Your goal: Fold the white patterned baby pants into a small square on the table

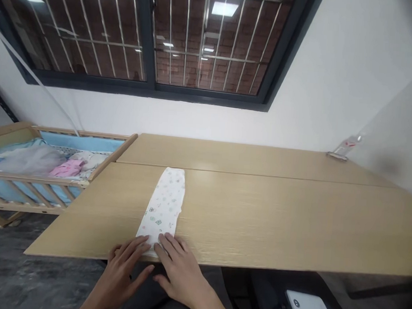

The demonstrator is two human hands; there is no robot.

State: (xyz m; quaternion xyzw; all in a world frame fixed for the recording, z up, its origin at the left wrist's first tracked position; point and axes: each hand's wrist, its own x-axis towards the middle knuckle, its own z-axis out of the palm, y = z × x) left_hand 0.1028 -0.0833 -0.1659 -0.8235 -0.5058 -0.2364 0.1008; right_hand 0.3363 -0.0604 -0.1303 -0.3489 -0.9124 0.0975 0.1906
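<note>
At the near edge of the surface (pixel 275 220), the printed white cloth (pixel 163 203) lies flat, extending beyond the left hand (pixel 122 268) and right hand (pixel 181 269). Slightly apart, both rest unclenched fingers on its near end.

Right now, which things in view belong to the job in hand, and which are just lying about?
In the job:
- printed white cloth, near end under both hands (left hand, right hand)
- table, beneath it

Lying about:
- clear bottle-like object, far right
- white phone
- pink cloth, in the crib
</note>
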